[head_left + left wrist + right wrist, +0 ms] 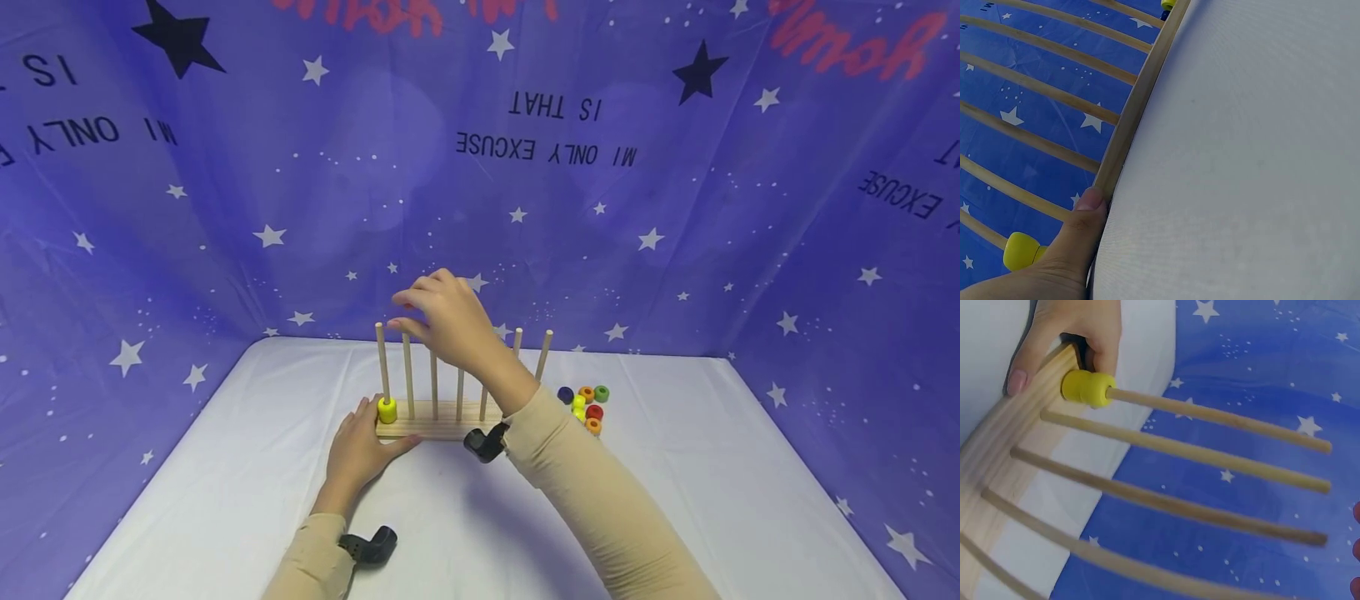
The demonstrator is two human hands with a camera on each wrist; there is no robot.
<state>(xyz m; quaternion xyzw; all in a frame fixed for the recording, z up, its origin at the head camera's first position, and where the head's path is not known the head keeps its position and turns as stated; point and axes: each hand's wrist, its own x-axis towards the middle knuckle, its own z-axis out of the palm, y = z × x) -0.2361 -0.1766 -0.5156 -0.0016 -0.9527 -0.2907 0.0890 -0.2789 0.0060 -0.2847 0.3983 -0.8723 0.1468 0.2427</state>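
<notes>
Seven upright round pale-wood pegs stand in a row on a long rectangular pale-wood base, which lies across the white-covered table in front of you. Taking that base as the clock's centre in the head view, the first peg is at nine o'clock, with two rounded glossy yellow beads stacked at its foot. A loose cluster of small round coloured beads lies on the cloth at three o'clock: dark blue, orange, green, yellow and red.

Your left hand grips the base at its nine o'clock end, thumb along the near edge and the other fingers round the far side. Your right hand hangs at twelve o'clock, its fingertips near the top of the first peg; thumb and fingers are bent and apart, with no bead visible between them.

You seem to be at the step of threading beads, probably with one placement just finished. The next move likely calls for swinging your right hand to three o'clock, pinching one bead and lining its hole up with a peg tip, while your left hand steadies the base.
</notes>
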